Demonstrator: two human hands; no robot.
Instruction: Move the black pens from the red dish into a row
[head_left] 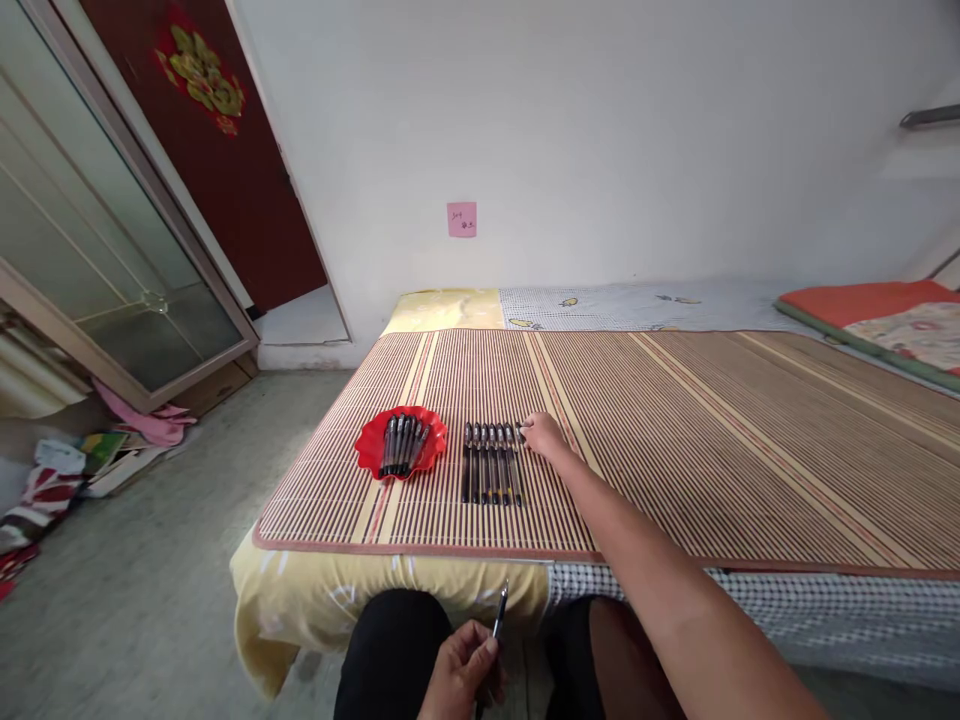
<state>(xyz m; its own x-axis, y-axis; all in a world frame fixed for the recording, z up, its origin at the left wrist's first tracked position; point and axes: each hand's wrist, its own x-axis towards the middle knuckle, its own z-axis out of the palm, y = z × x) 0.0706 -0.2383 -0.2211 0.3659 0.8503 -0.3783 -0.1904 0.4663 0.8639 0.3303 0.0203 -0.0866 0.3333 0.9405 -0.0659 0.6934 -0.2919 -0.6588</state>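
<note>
My left hand (466, 662) is low in front, between my knees, gripping a pen (501, 610) whose bare tip points up and away. Out on the mat, my right hand (543, 437) pinches a small dark piece, apparently a pen cap (521, 431), at the right end of a row of dark pen caps (491, 434). Just below that row lie several dark pen barrels (491, 477), side by side and roughly parallel. To their left, a red wavy-edged plate (365, 443) holds several capped-looking dark pens (403, 445) in a bunch.
A striped bamboo mat (675, 450) covers the bed, over yellow and checked cloth. Folded bedding (885, 305) lies at the far right. A pink note (462, 220) is on the wall. Glass door (127, 230) and floor clutter (75, 480) are at left.
</note>
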